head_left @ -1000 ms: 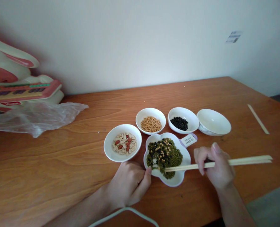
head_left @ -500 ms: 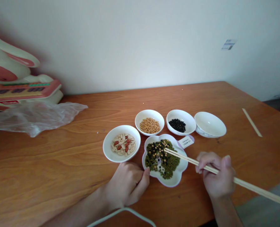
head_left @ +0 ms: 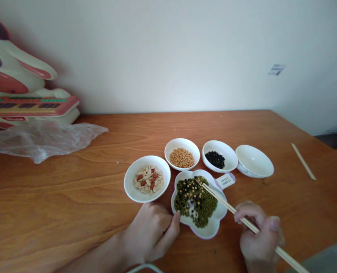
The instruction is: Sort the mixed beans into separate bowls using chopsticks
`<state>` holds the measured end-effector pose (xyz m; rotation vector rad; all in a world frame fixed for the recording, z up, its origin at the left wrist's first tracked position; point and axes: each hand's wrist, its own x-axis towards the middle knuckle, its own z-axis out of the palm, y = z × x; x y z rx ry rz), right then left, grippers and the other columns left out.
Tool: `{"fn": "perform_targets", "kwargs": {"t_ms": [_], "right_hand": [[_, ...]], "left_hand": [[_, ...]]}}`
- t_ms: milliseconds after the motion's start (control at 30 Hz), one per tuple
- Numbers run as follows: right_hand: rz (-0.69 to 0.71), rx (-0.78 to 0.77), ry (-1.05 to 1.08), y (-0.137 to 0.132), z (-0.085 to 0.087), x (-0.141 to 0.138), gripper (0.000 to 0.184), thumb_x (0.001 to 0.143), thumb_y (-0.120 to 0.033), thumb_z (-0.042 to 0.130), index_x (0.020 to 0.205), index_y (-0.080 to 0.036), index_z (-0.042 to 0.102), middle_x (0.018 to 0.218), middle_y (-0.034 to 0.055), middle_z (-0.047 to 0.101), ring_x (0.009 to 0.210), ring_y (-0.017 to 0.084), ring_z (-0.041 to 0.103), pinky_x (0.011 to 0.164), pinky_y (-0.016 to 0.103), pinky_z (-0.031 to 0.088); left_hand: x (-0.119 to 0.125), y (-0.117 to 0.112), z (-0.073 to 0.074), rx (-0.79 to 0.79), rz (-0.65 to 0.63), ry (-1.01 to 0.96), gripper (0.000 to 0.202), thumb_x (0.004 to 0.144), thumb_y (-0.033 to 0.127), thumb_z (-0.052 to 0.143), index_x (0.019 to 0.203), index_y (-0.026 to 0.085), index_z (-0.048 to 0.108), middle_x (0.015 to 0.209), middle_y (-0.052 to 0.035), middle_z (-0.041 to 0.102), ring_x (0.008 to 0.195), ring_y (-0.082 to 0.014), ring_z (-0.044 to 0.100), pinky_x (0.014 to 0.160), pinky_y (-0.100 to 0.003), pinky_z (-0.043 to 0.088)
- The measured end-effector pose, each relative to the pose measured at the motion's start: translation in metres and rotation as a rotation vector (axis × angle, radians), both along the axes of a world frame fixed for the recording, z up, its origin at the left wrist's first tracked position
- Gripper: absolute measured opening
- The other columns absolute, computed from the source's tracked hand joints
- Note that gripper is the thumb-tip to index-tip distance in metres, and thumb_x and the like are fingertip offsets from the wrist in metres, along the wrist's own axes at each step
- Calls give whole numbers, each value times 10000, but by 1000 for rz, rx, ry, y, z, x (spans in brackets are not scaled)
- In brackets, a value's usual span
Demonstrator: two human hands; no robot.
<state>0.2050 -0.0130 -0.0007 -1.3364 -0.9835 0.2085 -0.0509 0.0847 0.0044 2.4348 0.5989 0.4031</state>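
My right hand point(head_left: 259, 233) is closed around a pair of wooden chopsticks point(head_left: 222, 203). Their tips touch the bean mix near the upper right of a white flower-shaped dish point(head_left: 210, 231). Green mung beans point(head_left: 206, 208) fill much of that dish, with black beans and yellow soybeans mixed in toward the top and left. My left hand point(head_left: 151, 231) lies on the table with fingers curled, its thumb and forefinger at the dish's lower left rim; the fingertips are partly hidden. Whether any bean is between the chopstick tips is too small to make out.
Around the dish stand white bowls: one with peanuts point(head_left: 148, 180), one with soybeans point(head_left: 182, 158), one with black beans point(head_left: 215, 160), and a tilted bowl point(head_left: 255, 161) with nothing visible inside. A lone stick point(head_left: 303, 161) lies right. Left are a plastic bag point(head_left: 46, 140) and toy keyboard point(head_left: 32, 108).
The view has tilted up slightly, so the table sits lower in the picture. The chopstick tips have shifted a little to the right over the beans. My left hand stays by the dish.
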Motion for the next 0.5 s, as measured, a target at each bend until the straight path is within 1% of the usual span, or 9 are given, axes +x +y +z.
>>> {"fn": "perform_targets", "kwargs": {"t_ms": [67, 133, 200, 267, 300, 367, 433, 500], "right_hand": [[-20, 21, -43, -1, -2, -4, 642, 1088, -574, 387, 657, -228, 713, 638, 71, 624, 622, 221, 588, 553, 359, 392], [-6, 33, -95, -2, -3, -9, 550, 1101, -477, 418, 722, -226, 726, 693, 69, 645, 659, 220, 614, 572, 362, 405], [43, 2, -140, -1, -4, -13, 465, 1105, -384, 439, 777, -225, 728, 732, 67, 661, 675, 211, 626, 594, 367, 414], [120, -36, -152, 1, -5, -15, 435, 1105, -342, 434, 800, -221, 720, 726, 62, 665, 642, 194, 612, 586, 363, 409], [159, -38, -152, 2, -5, -15, 438, 1106, -340, 426, 802, -221, 718, 713, 60, 667, 618, 187, 603, 567, 357, 404], [195, 18, -160, 3, -5, -13, 460, 1105, -362, 420, 793, -223, 726, 674, 55, 667, 582, 184, 598, 529, 344, 399], [151, 89, -149, 3, -2, -9, 513, 1104, -414, 424, 733, -228, 726, 619, 50, 652, 552, 185, 594, 505, 336, 400], [119, 101, -67, 1, 5, -4, 608, 1102, -487, 415, 627, -230, 694, 528, 42, 595, 508, 179, 555, 496, 334, 399]], "left_hand": [[0, 0, -1, 8, 6, 0, 550, 1139, 226, 266, 620, 189, 444, 554, -13, 543, 484, -115, 321, 560, -358, 225], [0, 0, -2, 14, 9, 2, 550, 1136, 223, 266, 617, 189, 445, 556, -16, 552, 483, -115, 332, 556, -361, 228], [0, -1, -3, 22, 13, 1, 553, 1135, 223, 265, 614, 189, 448, 553, -16, 551, 479, -114, 332, 550, -363, 231], [-1, -2, -4, 29, 18, -2, 553, 1134, 220, 267, 614, 188, 454, 548, -12, 542, 472, -113, 326, 545, -363, 237], [-1, -2, -4, 31, 21, -3, 553, 1134, 219, 272, 615, 188, 460, 547, -11, 540, 469, -112, 328, 543, -362, 241], [-1, -2, -4, 26, 25, -9, 554, 1137, 220, 279, 619, 187, 473, 554, -11, 546, 466, -107, 346, 541, -356, 253], [-1, -2, -5, 23, 22, -20, 556, 1141, 221, 278, 626, 186, 483, 562, -11, 559, 465, -101, 372, 541, -350, 264], [0, -1, -5, 34, 14, -29, 561, 1143, 220, 273, 625, 185, 486, 562, -14, 569, 464, -98, 396, 541, -347, 268]]}}
